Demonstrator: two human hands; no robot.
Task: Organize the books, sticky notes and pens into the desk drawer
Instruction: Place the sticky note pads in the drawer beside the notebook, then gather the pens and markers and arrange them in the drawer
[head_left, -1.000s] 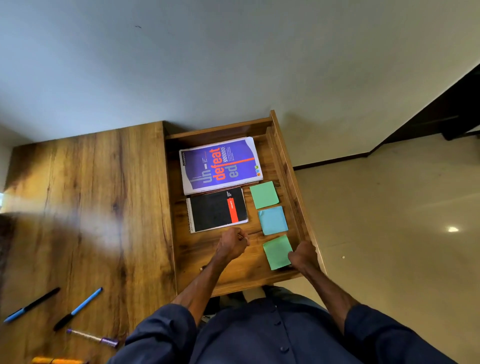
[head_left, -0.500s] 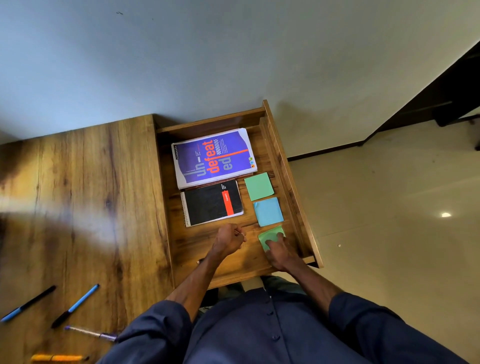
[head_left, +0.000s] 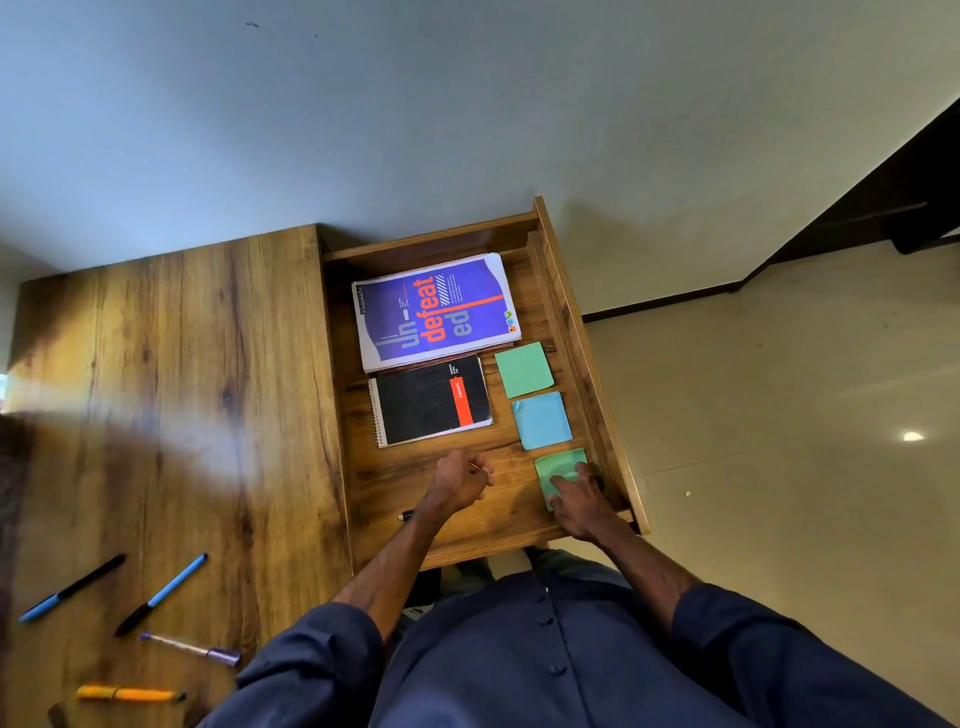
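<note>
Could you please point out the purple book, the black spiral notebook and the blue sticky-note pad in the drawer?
Purple softcover book (head_left: 434, 312): head view, middle of its front cover.
Black spiral-bound notebook with an orange stripe (head_left: 423, 402): head view, black part of the cover.
Blue square sticky-note pad (head_left: 543, 420): head view, centre of the top sheet.

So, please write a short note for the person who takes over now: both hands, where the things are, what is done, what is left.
Left hand: closed around a pen inside the drawer, low over its floor.
Right hand: flat on the near green sticky pad, at the drawer's right side.
Done: purple book and black notebook lie in the drawer; the green pad and blue pad sit in a column beside them.
Left: put down the held pen, then bring the four pens still on the desk: two blue-and-black, one purple, one orange.
</note>
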